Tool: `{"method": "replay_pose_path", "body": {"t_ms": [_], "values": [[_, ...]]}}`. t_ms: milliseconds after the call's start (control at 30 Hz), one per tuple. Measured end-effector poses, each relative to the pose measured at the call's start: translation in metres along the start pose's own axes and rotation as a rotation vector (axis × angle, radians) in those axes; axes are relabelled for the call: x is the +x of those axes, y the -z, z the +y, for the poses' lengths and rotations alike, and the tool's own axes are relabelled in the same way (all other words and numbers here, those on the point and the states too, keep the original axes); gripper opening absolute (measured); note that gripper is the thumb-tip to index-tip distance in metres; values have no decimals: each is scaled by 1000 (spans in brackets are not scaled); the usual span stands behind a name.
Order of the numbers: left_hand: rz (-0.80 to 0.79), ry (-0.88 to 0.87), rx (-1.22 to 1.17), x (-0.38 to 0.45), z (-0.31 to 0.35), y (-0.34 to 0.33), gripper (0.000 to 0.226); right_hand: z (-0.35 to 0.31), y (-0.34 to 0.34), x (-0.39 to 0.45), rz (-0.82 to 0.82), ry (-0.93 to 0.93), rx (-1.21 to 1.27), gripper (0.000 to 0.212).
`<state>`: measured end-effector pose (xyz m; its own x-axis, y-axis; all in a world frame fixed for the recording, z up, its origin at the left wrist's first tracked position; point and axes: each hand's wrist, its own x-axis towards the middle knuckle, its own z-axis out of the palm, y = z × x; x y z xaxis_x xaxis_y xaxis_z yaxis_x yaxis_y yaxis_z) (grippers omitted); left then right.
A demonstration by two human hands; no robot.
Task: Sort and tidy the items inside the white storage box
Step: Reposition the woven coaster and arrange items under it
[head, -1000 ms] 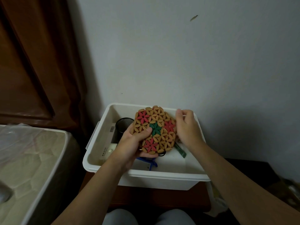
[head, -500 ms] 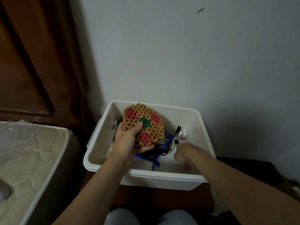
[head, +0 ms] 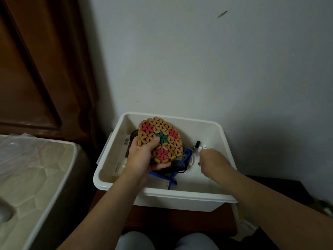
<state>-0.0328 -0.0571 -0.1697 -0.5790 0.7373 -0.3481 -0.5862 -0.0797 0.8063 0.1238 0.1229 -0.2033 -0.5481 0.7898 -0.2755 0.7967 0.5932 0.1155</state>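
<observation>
- The white storage box (head: pixel 182 195) sits on a dark wooden stand against the pale wall (head: pixel 198 60), directly in front of the person, with both forearms reaching over its near rim.
- The left hand (head: pixel 144 157) grips a round wooden trivet (head: pixel 160 139) patterned with tan, red and green flowers, thumb over its face and fingers curled behind its lower edge; the trivet is held tilted up above the left half of the box.
- The right hand (head: pixel 210 159) is down inside the right half of the box, fingers pointing at a cluster of small bottles (head: pixel 198 147); its fingertips meet the bottles, but whether they pinch one cannot be told.
- Between the two hands, under the trivet, lies a blue basket (head: pixel 171 175) with dark cords in it.
- Beyond the left hand, a flat box with a barcode label (head: pixel 124 148) lies along the left wall of the storage box, and a dark round container is partly hidden behind the trivet.
- Left of the left arm is a mattress (head: pixel 36 177) wrapped in clear plastic.
- Beyond the mattress stands a brown wooden door (head: pixel 36 60).
</observation>
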Motion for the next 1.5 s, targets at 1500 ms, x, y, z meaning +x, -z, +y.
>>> {"method": "replay_pose_path", "body": {"t_ms": [1500], "values": [[-27,57,106,-6,2,-7,39,6,46,33,-29,234,-457,32]]}}
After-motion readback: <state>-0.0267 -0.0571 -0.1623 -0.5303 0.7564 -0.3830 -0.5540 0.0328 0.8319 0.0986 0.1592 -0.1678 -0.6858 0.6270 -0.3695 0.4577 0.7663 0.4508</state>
